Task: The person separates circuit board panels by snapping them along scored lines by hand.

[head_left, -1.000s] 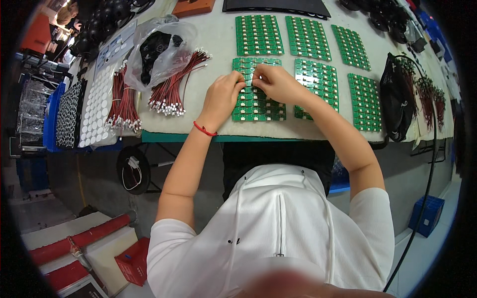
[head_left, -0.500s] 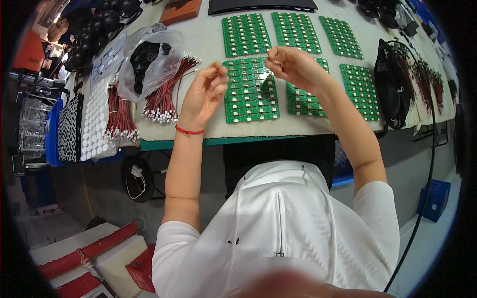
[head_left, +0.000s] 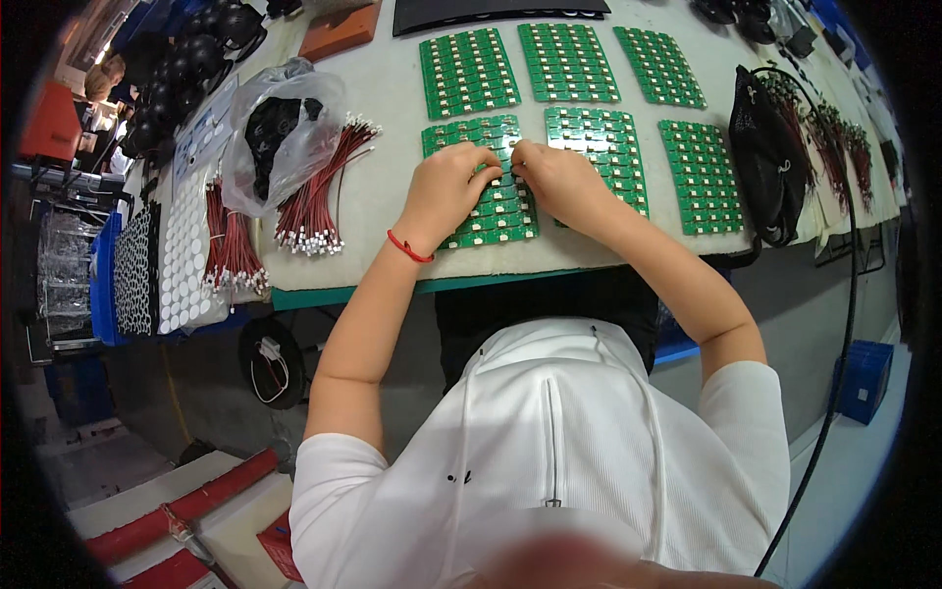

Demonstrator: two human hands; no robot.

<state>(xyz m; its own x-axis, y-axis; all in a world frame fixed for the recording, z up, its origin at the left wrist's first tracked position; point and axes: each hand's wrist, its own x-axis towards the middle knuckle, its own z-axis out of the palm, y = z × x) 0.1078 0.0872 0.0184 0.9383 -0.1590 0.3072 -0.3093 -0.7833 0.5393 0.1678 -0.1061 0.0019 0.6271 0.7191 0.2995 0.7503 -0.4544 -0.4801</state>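
Both my hands are down on the near left green circuit board panel [head_left: 496, 224], which carries rows of small white connectors. My left hand [head_left: 449, 188], a red string bracelet [head_left: 409, 246] at its wrist, has thumb and forefinger pinched over the panel's middle. Close beside it, my right hand [head_left: 562, 181] pinches at the panel's right edge. Whatever lies between the fingertips is too small or hidden to make out. To the right lie a near middle panel [head_left: 600, 137] and a near right panel [head_left: 701, 177], with several more behind.
Left of the panels lie bundles of red wires [head_left: 327, 187] with white plugs, a clear plastic bag [head_left: 294, 123] holding something black, and a sheet of white discs [head_left: 183, 263]. A black mesh bag [head_left: 767, 162] and more wires [head_left: 842, 147] are at the right. A black cable [head_left: 852, 285] hangs there.
My hands were raised and apart above the table. They have come down and together onto the near left panel. The view has shifted slightly.
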